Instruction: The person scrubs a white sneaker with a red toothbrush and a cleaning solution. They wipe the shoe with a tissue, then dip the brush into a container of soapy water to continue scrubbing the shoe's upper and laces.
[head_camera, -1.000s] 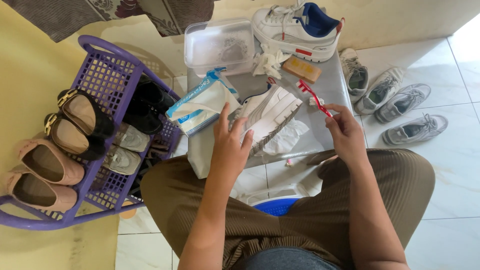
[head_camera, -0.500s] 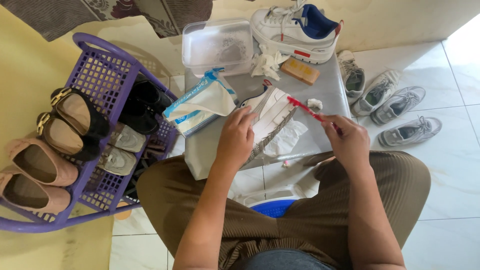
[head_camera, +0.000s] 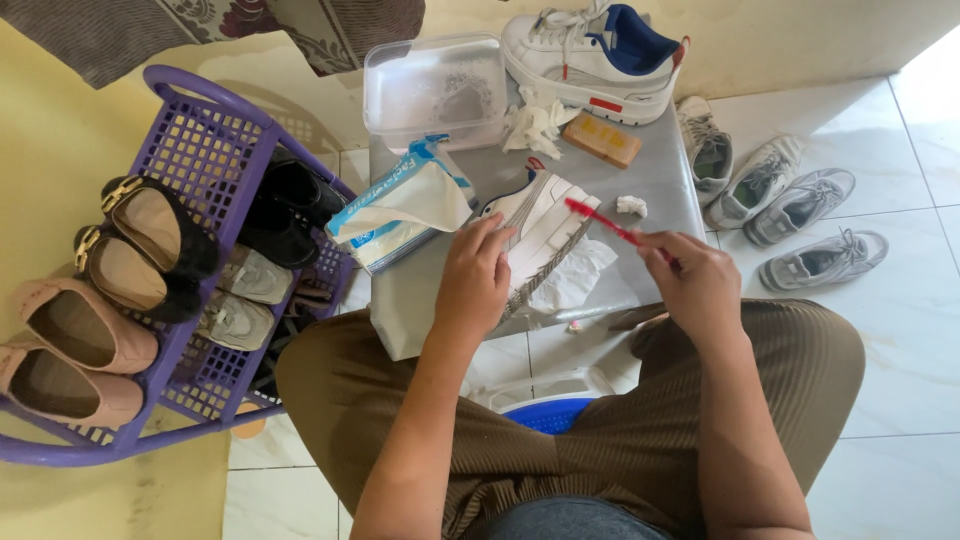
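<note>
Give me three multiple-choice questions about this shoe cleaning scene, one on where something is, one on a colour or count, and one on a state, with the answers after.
1. Where does the clear plastic container stand?
A. at the far edge of the grey table, beside the white and blue sneaker
B. inside the purple basket
C. on the tiled floor

2. What colour is the toothbrush in the right hand?
A. green
B. red
C. black

3. How is the white shoe under the left hand?
A. standing upright on its sole
B. tipped so its ribbed sole faces the brush
C. packed in a box

Answers: 1 A, it sits on the table next to the sneaker. 2 B, handle and head show red. 3 B, the grooved sole is turned toward the brush.
</note>
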